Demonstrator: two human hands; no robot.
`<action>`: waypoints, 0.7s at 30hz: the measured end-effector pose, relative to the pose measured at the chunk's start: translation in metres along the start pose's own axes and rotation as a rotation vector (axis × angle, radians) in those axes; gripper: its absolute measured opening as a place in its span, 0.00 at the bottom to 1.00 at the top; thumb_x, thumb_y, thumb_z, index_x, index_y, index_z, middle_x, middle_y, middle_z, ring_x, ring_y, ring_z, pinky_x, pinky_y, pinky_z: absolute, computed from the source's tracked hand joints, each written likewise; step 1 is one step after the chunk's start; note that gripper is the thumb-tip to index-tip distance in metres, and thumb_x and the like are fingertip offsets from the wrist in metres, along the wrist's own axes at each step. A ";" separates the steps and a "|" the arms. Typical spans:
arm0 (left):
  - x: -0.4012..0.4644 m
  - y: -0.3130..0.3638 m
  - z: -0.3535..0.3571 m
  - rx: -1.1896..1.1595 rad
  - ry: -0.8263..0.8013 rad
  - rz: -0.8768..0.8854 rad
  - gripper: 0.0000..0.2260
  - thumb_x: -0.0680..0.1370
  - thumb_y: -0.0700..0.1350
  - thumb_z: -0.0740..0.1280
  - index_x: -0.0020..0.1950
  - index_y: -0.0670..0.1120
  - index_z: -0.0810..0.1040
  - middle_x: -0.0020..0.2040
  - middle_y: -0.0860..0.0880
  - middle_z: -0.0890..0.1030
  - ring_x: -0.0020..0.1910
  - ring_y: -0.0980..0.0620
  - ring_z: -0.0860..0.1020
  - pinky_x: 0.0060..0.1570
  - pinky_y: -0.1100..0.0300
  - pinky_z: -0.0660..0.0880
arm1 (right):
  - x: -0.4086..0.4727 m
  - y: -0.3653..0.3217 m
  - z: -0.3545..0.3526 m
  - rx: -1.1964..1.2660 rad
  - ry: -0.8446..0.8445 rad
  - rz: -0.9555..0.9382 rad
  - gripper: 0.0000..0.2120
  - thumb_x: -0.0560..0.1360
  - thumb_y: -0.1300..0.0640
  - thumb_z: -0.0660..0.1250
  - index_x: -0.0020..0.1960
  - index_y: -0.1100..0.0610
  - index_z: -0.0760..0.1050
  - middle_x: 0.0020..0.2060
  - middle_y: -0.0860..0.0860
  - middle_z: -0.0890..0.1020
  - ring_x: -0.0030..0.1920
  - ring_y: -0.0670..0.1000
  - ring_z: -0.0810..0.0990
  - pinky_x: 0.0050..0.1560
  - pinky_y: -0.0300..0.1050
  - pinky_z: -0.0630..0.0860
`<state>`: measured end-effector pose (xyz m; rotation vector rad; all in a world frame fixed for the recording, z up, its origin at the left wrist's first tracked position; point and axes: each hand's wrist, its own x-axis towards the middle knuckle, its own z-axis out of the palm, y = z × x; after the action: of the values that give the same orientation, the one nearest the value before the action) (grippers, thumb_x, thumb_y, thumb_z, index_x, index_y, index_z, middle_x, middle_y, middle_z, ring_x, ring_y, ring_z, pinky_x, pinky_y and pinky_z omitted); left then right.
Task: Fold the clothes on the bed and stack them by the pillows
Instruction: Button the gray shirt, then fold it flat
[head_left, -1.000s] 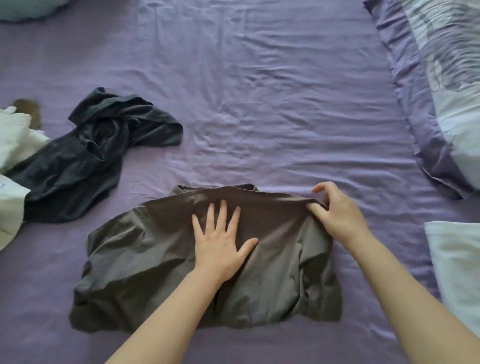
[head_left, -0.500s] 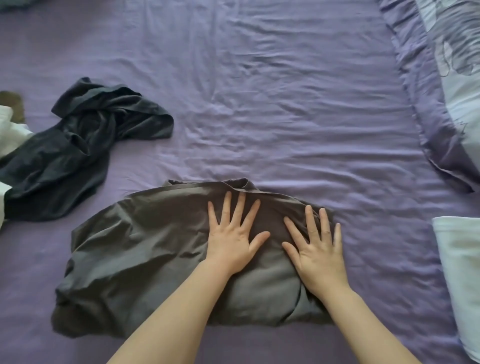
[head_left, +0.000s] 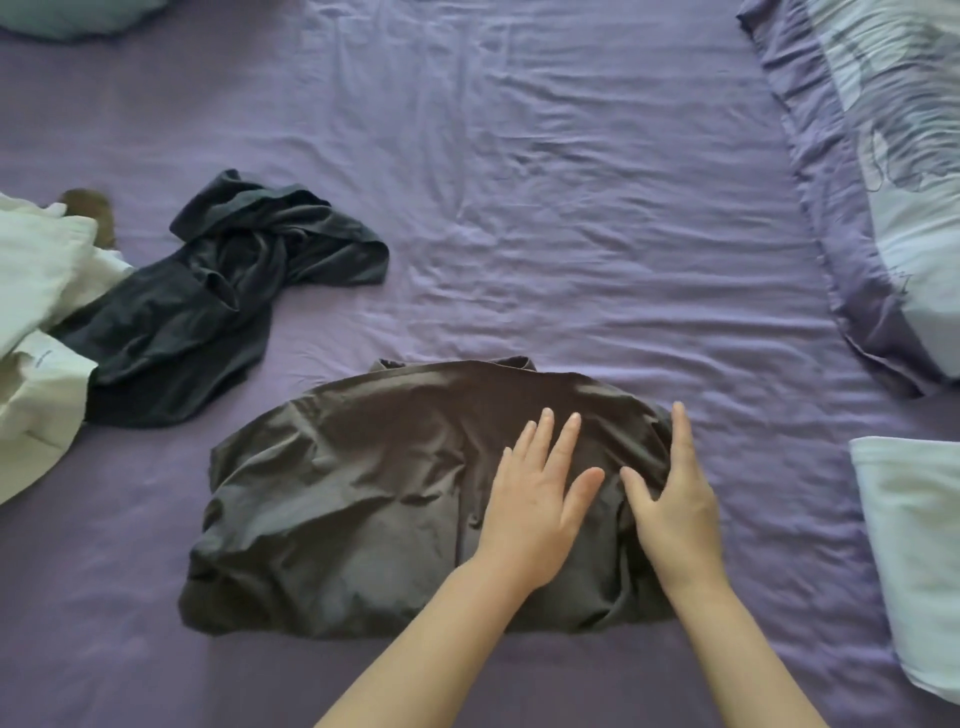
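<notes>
Hands lie flat on the right part of the grey shirt (head_left: 363, 499), which sits on the purple sheet (head_left: 545, 208): left hand (head_left: 535, 499) with fingers spread, right hand (head_left: 675, 509) at the shirt's right edge, fingers straight and together. Left of the shirt lies a crumpled dark garment (head_left: 208, 312); right of it, a pillow (head_left: 893, 182).

A home bedroom: purple-sheeted bed (head_left: 519, 182), pillow (head_left: 893, 171), scattered clothes (head_left: 208, 317).

Both hands, left (head_left: 532, 514) and right (head_left: 675, 512), press flat on the grey garment (head_left: 337, 499).
</notes>
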<state>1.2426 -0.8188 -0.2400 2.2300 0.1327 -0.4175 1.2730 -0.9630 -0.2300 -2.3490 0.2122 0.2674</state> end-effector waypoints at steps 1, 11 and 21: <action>-0.002 0.007 -0.002 -0.172 -0.008 -0.023 0.27 0.79 0.64 0.46 0.77 0.59 0.49 0.77 0.59 0.47 0.75 0.63 0.44 0.73 0.63 0.44 | -0.003 -0.010 -0.003 0.070 -0.014 -0.003 0.38 0.76 0.59 0.67 0.75 0.39 0.49 0.70 0.45 0.66 0.67 0.44 0.67 0.61 0.32 0.64; -0.014 0.022 -0.054 -1.081 0.129 -0.288 0.13 0.80 0.42 0.62 0.65 0.46 0.75 0.60 0.44 0.80 0.60 0.47 0.78 0.63 0.53 0.72 | -0.035 -0.095 0.012 0.592 -0.355 -0.004 0.34 0.77 0.71 0.53 0.63 0.31 0.60 0.65 0.46 0.72 0.61 0.38 0.75 0.63 0.43 0.73; -0.039 -0.018 -0.135 -1.147 0.379 -0.363 0.05 0.77 0.38 0.66 0.51 0.40 0.81 0.52 0.38 0.83 0.53 0.41 0.80 0.57 0.48 0.77 | -0.059 -0.113 0.037 0.207 0.018 -0.465 0.22 0.78 0.60 0.60 0.70 0.49 0.65 0.70 0.44 0.68 0.73 0.45 0.61 0.72 0.45 0.60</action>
<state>1.2361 -0.7020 -0.1606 1.1107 0.7728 -0.0429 1.2376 -0.8532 -0.1654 -2.1216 -0.2848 -0.0039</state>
